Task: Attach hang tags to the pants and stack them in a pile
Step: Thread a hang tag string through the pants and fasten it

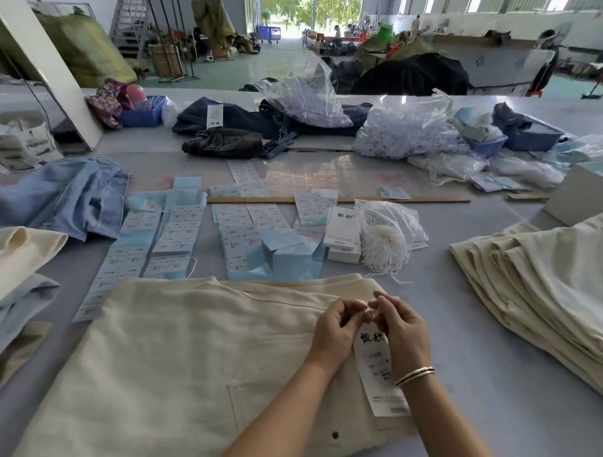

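My left hand (334,329) and right hand (401,327) pinch a hang tag (374,349) top over cream pants (181,362) | stacked pile (548,281) right of them, tying unfinished

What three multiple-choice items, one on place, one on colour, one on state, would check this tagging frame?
1. Where does the pile of cream pants lie?
A. right of the hands
B. left of the hands
C. on the floor

2. What colour are the pants being tagged?
A. dark blue
B. cream
C. black

3. What are the hands doing?
A. resting flat
B. pinching the hang tag's top
C. folding a leg

Answers: 1 A, the pile sits at the table's right edge. 2 B, cream cloth lies under the hands. 3 B, the left hand and right hand meet above the hang tag.
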Demonstrator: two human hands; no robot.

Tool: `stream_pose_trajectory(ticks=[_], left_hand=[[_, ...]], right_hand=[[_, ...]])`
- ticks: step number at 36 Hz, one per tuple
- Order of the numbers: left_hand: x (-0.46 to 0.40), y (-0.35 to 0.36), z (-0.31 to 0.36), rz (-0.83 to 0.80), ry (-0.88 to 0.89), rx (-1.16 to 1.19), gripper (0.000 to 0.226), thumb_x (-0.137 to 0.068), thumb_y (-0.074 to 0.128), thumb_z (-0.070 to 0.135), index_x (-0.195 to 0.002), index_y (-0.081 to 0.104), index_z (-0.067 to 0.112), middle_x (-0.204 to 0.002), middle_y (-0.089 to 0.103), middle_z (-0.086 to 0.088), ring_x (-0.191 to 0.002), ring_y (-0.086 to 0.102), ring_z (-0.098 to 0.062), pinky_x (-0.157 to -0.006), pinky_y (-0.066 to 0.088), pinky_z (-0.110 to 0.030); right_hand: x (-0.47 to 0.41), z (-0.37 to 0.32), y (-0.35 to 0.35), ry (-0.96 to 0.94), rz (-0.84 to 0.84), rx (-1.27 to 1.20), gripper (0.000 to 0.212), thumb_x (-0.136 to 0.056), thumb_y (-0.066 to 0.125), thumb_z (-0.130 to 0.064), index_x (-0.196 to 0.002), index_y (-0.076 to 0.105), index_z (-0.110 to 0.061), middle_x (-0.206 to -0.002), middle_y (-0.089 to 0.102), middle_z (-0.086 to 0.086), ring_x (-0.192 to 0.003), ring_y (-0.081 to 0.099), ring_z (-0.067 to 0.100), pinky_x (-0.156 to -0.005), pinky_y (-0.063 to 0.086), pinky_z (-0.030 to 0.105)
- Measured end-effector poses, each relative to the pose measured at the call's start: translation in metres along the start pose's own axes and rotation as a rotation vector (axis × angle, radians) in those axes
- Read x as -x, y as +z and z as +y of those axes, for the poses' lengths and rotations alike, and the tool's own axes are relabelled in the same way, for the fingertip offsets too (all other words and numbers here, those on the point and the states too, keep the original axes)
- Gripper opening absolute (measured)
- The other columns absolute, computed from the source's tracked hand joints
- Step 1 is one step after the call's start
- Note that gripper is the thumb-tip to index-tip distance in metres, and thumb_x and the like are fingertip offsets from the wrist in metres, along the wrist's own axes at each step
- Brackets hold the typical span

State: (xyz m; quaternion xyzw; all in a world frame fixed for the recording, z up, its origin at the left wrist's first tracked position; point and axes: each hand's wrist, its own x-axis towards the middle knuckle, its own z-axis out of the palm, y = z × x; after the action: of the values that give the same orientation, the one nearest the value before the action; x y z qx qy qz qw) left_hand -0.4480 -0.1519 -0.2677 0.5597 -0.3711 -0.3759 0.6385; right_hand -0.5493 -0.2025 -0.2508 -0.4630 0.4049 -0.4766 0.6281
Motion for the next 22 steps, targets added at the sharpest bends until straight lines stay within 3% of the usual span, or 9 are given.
stream_pose_trajectory(ticks=[4, 10, 18, 22], left_hand=[[0.0, -0.001, -0.001, 0.001, 0.022, -0.012, 0.019, -0.089, 0.064, 0.003, -0.093, 0.063, 0.022, -0.087, 0.071, -0.003, -0.085, 0.068, -0.011, -0.082, 0.053, -0.024], [0.004, -0.001, 0.0, 0.008, 0.077, -0.012, 0.028, -0.09, 0.061, 0.0, -0.105, 0.06, 0.024, -0.086, 0.072, -0.01, -0.086, 0.07, -0.018, -0.087, 0.054, -0.031], [0.001, -0.005, -0.002, -0.02, 0.091, 0.011, 0.042, -0.09, 0.061, -0.001, -0.117, 0.05, 0.028, -0.08, 0.071, -0.002, -0.082, 0.068, -0.017, -0.083, 0.053, -0.03], [0.001, -0.005, -0.003, -0.023, 0.095, 0.003, 0.043, -0.09, 0.061, 0.0, -0.119, 0.049, 0.029, -0.085, 0.071, -0.012, -0.084, 0.068, -0.024, -0.085, 0.054, -0.036]], right_hand=[[-0.002, -0.004, -0.002, 0.062, -0.076, 0.02, 0.017, -0.092, 0.057, -0.009, -0.099, 0.072, -0.007, -0.066, 0.06, 0.004, -0.057, 0.05, 0.01, -0.053, 0.045, 0.015], [-0.003, -0.009, -0.005, 0.131, -0.12, 0.018, 0.014, -0.086, 0.062, -0.002, -0.095, 0.073, -0.005, -0.061, 0.061, 0.003, -0.051, 0.051, 0.007, -0.05, 0.045, 0.015], [-0.006, -0.016, -0.004, 0.186, -0.148, 0.065, 0.013, -0.086, 0.062, -0.001, -0.09, 0.074, -0.003, -0.06, 0.057, 0.004, -0.051, 0.047, 0.008, -0.049, 0.042, 0.018], [-0.004, -0.022, -0.002, 0.212, -0.193, 0.116, 0.014, -0.088, 0.061, -0.001, -0.087, 0.074, -0.005, -0.056, 0.06, 0.002, -0.05, 0.049, 0.007, -0.051, 0.045, 0.018]])
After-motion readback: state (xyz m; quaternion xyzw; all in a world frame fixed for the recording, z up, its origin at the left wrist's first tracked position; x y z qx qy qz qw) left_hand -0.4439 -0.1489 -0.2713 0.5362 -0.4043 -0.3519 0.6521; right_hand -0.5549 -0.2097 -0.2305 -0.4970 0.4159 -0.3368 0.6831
